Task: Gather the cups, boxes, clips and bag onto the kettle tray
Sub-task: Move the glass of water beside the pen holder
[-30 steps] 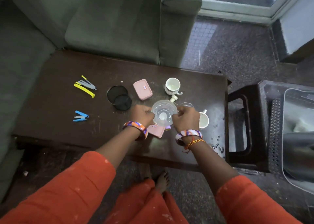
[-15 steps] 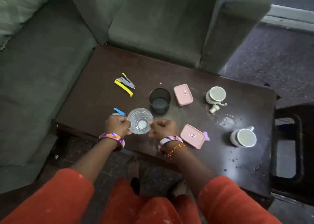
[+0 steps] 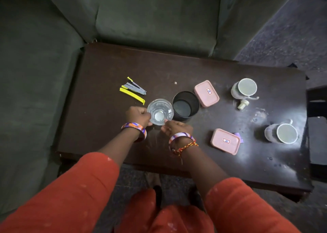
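Note:
I hold a clear glass cup between both hands above the dark table. My left hand grips its left side and my right hand its near right side. A black cup stands just right of the glass. Two pink lidded boxes lie on the table, one behind the black cup, one near the front. Two white mugs stand at the right, far and near. Yellow and grey clips lie at the left. No kettle tray is in view.
A small cream knob lies by the far mug. A bit of purple shows behind the near box. Green sofa cushions border the table at the back and left. A dark stool stands at the right edge.
Both hands have carried the glass cup leftward from among the mugs and boxes to beside the black cup. The blue clip is now hidden behind my left hand.

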Available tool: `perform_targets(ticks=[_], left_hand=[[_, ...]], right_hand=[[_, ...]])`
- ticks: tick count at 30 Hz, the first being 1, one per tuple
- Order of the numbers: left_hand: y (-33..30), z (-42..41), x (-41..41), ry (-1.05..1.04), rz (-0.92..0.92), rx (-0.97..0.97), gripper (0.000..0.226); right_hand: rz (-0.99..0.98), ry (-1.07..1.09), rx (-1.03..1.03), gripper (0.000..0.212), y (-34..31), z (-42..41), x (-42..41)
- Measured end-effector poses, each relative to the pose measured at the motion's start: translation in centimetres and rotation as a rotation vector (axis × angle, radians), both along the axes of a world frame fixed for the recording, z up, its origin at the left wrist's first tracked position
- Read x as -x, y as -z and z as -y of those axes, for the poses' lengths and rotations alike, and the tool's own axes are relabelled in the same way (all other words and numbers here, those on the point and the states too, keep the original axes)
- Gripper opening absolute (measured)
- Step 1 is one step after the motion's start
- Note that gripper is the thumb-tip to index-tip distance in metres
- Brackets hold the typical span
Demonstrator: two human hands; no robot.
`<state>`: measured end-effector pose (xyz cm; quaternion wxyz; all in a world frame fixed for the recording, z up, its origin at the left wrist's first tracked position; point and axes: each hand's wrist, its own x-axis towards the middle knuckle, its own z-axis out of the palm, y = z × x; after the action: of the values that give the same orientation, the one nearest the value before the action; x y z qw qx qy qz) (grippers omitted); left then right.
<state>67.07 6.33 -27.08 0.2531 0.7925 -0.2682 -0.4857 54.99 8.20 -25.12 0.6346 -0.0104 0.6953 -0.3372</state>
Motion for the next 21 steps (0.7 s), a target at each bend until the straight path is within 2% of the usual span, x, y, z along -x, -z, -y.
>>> perform_targets(ticks=[3, 6, 9, 14, 16, 19, 21], left_hand=[[0.4, 0.3, 0.9, 0.043, -0.037, -0.024, 0.032], [0.5, 0.5, 1.7, 0.085, -0.053, -0.022, 0.019], [0.4, 0.9, 2.3, 0.104, -0.071, -0.004, 0.018], [0.3, 1.5, 1.9, 0.099, -0.064, -0.008, 0.020], [0.3, 1.6, 1.6, 0.089, -0.065, -0.005, 0.017], [0.2, 1.9, 1.4, 0.062, -0.071, 0.004, 0.021], [0.1, 2.0, 1.3, 0.059, -0.072, 0.025, 0.025]], right_hand=[[-0.013, 0.067, 0.008, 0.024, 0.0, -0.1, 0.7], [0.004, 0.120, 0.016, 0.026, 0.0, -0.2, 1.3], [0.001, 0.155, 0.025, 0.026, 0.1, -0.1, 1.5], [0.059, 0.091, 0.010, 0.018, 0.0, 0.1, 1.1], [0.074, 0.086, 0.017, 0.004, 0.1, 0.3, 0.7], [0.082, 0.108, 0.010, 0.027, 0.0, 0.5, 0.2], [0.101, 0.118, 0.011, 0.022, -0.2, 0.7, 0.0]])
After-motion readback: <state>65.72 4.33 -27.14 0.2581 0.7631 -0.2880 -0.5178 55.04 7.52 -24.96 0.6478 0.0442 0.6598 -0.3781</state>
